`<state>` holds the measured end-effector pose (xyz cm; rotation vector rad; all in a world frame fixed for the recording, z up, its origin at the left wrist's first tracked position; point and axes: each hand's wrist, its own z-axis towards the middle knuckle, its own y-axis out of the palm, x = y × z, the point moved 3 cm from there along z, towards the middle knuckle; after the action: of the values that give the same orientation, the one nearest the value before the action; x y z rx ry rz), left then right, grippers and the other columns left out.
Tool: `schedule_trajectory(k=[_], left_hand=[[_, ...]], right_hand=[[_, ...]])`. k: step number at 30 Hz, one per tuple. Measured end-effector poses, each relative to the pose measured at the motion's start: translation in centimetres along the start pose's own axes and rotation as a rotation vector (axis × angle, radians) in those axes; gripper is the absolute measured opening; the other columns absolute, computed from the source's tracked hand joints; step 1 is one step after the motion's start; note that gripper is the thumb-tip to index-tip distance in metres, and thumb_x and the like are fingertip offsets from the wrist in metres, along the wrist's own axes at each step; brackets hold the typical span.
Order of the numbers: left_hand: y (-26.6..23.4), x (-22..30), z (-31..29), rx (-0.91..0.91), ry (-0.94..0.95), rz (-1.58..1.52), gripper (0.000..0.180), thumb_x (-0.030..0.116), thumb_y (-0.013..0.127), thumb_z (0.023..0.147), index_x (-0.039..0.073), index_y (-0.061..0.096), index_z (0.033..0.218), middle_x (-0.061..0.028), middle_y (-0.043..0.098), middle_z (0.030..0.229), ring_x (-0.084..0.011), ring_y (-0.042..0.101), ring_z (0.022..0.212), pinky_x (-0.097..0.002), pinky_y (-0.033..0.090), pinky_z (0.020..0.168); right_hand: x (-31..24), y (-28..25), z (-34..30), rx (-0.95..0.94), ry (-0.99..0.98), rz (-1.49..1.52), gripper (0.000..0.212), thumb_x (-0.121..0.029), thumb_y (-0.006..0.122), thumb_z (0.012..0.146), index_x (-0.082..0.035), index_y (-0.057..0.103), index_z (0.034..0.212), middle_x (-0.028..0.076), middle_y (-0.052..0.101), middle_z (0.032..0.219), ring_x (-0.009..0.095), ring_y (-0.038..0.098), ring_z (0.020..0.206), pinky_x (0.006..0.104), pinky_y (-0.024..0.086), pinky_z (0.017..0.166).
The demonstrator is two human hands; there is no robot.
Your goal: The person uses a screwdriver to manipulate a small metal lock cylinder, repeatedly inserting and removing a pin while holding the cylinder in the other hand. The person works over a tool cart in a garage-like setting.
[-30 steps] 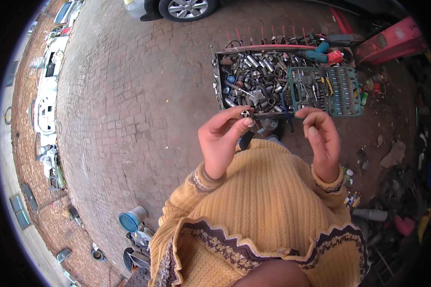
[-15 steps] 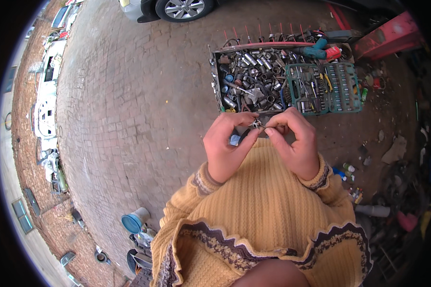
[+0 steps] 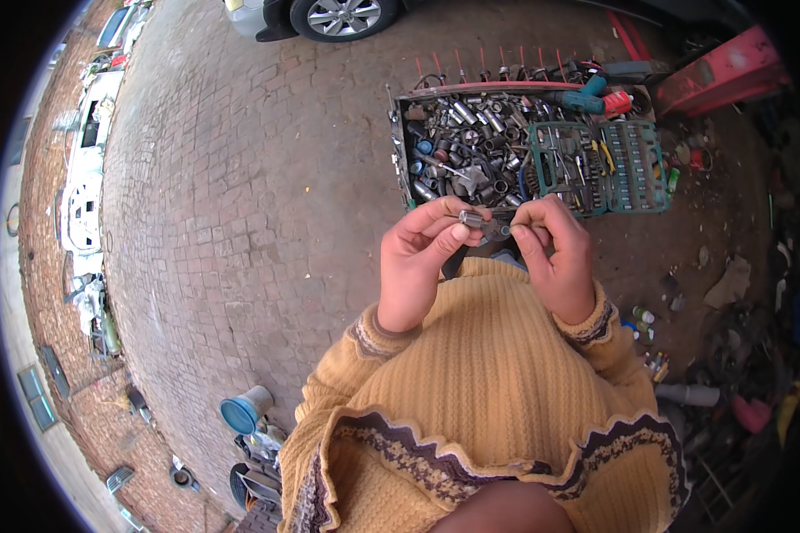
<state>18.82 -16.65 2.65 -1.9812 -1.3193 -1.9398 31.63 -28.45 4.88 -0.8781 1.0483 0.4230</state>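
My left hand (image 3: 411,266) is closed, its thumb and fingers pinching a small shiny metal cylinder (image 3: 471,218) in front of my chest. Close beside it, on the right, my right hand (image 3: 562,262) has thumb and forefinger pressed together at a small dark part with a round end (image 3: 504,229); its kind is too small to tell. Whether the two pieces touch is unclear. Just beyond both hands stands a wide metal tray (image 3: 398,151) heaped with sockets and loose metal parts (image 3: 480,147). A green socket-set case (image 3: 661,169) lies unfolded on its right side.
A teal power drill (image 3: 583,101) and a red can (image 3: 619,103) lie at the tray's far right. Thin red rods (image 3: 461,64) stick up behind it. A red metal beam (image 3: 720,75) is farther right, a car wheel (image 3: 342,18) far ahead, a blue-topped bucket (image 3: 246,410) lower left.
My hands have drawn slightly apart. The metal piece in my left fingers has turned, so its cylindrical side now shows. My right fingertips have shifted a little to the right.
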Motion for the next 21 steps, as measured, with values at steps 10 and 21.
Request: schedule_trajectory(k=[10,21], left_hand=[[-0.2,-1.6,0.0,0.026,0.042,0.162,0.020,0.004,0.067,0.090,-0.004,0.065,0.109,-0.0087,0.071,0.098,-0.0090,0.063,0.083,-0.0228,0.051,0.075],[-0.2,-0.3,-0.6,-0.087,0.013,0.228,0.018,0.004,0.064,0.091,-0.004,0.067,0.108,-0.0058,0.070,0.097,-0.0077,0.060,0.079,-0.0211,0.050,0.074]], right_hand=[[-2.5,-0.1,0.2,-0.078,-0.229,0.047,0.011,0.002,0.063,0.080,-0.003,0.056,0.087,0.012,0.052,0.077,0.032,0.051,0.072,0.0391,0.042,0.065],[1.7,-1.7,0.6,0.159,0.032,0.138,0.003,-0.001,0.059,0.090,-0.001,0.057,0.093,0.004,0.052,0.078,0.010,0.040,0.059,0.0249,0.036,0.054]])
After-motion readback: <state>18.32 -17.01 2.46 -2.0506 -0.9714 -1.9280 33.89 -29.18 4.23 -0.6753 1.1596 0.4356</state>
